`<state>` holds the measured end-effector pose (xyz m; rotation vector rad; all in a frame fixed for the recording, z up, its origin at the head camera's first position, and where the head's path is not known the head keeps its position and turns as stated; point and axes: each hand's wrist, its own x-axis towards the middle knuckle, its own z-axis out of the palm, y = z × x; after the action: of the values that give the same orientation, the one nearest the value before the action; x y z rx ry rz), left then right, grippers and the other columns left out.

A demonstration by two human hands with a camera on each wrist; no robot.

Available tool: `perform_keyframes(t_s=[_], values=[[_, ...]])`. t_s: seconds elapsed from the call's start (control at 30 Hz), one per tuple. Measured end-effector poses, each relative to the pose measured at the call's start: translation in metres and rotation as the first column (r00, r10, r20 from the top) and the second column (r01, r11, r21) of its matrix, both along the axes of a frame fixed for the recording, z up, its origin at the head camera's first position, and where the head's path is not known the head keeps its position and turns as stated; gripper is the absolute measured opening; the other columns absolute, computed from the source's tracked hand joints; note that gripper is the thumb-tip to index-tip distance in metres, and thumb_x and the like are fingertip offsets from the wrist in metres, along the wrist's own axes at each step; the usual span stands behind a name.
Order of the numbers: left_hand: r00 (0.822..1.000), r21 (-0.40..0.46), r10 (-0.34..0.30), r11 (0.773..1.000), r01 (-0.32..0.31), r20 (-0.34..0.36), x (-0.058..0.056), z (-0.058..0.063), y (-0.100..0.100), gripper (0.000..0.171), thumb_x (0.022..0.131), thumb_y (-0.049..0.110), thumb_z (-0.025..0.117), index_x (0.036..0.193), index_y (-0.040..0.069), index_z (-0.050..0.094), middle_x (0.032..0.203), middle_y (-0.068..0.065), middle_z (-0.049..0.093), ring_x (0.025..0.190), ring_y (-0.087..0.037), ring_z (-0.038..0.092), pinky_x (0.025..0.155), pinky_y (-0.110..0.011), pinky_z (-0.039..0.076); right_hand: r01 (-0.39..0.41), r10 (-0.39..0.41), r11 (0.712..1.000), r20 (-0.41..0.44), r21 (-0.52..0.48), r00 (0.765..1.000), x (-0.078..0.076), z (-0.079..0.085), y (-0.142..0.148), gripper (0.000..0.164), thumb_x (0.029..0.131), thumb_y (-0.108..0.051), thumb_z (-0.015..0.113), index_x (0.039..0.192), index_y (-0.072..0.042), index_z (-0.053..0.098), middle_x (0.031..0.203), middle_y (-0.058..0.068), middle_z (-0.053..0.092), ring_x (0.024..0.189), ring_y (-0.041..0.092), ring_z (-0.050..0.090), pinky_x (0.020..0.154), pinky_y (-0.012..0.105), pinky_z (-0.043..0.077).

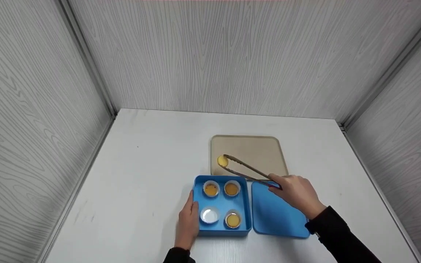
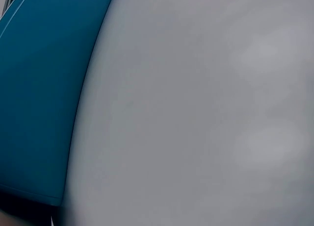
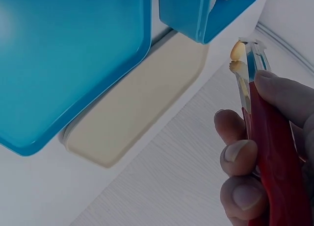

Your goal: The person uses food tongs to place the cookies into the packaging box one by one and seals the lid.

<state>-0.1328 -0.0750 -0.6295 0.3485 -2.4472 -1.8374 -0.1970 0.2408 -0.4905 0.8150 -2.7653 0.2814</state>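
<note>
My right hand (image 1: 298, 193) grips a pair of tongs with red handles (image 3: 277, 157), thumb on one side and fingers curled on the other. Between the tong tips is a small round yellow pastry (image 1: 222, 161), over the left part of a beige tray (image 1: 261, 149). A square blue box (image 1: 223, 233) contains several white paper cups: three hold round golden pastries, and the front-left cup (image 1: 209, 215) has none. Along the box's left wall lies my left hand (image 1: 188, 223), its visible fingers fairly straight against the side. Its far fingers are hidden.
Right of the box lies a flat blue lid (image 1: 280, 215), under my right forearm and hand. The beige tray sits just behind box and lid. A white table (image 1: 152, 164) bears everything, with grey wood-grain panels (image 1: 210, 54) at the back and both sides.
</note>
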Motion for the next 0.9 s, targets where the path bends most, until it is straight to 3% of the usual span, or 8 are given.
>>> perform_keyframes(t_s=[0.13, 0.37, 0.9], values=[[1.0, 0.007, -0.002, 1.0, 0.002, -0.026, 0.0, -0.001, 0.0, 0.053, 0.111, 0.023, 0.041, 0.16, 0.003, 0.031, 0.164, -0.012, 0.035, 0.152, -0.03, 0.03, 0.123, -0.051, 0.028, -0.018, 0.018, 1.0, -0.012, 0.005, 1.0, 0.009, 0.003, 0.003, 0.023, 0.083, -0.022, 0.086, 0.1, -0.017, 0.072, 0.069, -0.006, 0.069, 0.057, 0.006, 0.056, 0.049, 0.02, 0.042], [1.0, 0.01, 0.0, 1.0, 0.0, -0.012, -0.001, -0.003, 0.001, 0.053, 0.112, 0.024, 0.04, 0.16, 0.003, 0.03, 0.164, -0.012, 0.034, 0.152, -0.03, 0.03, 0.123, -0.051, 0.028, -0.019, 0.019, 1.0, 0.027, -0.001, 0.999, 0.026, 0.008, 0.005, 0.035, 0.083, -0.022, 0.086, 0.115, -0.014, 0.076, 0.067, -0.008, 0.067, 0.055, 0.003, 0.054, 0.049, 0.019, 0.041], [1.0, 0.012, 0.0, 1.0, 0.0, -0.002, -0.001, -0.001, 0.0, 0.055, 0.112, 0.027, 0.04, 0.16, 0.005, 0.03, 0.165, -0.01, 0.033, 0.153, -0.028, 0.029, 0.123, -0.049, 0.027, -0.082, 0.082, 0.997, 0.015, 0.013, 0.997, 0.05, 0.009, 0.013, 0.034, 0.083, -0.023, 0.086, 0.115, -0.018, 0.075, 0.062, -0.012, 0.061, 0.053, -0.001, 0.05, 0.047, 0.017, 0.04]])
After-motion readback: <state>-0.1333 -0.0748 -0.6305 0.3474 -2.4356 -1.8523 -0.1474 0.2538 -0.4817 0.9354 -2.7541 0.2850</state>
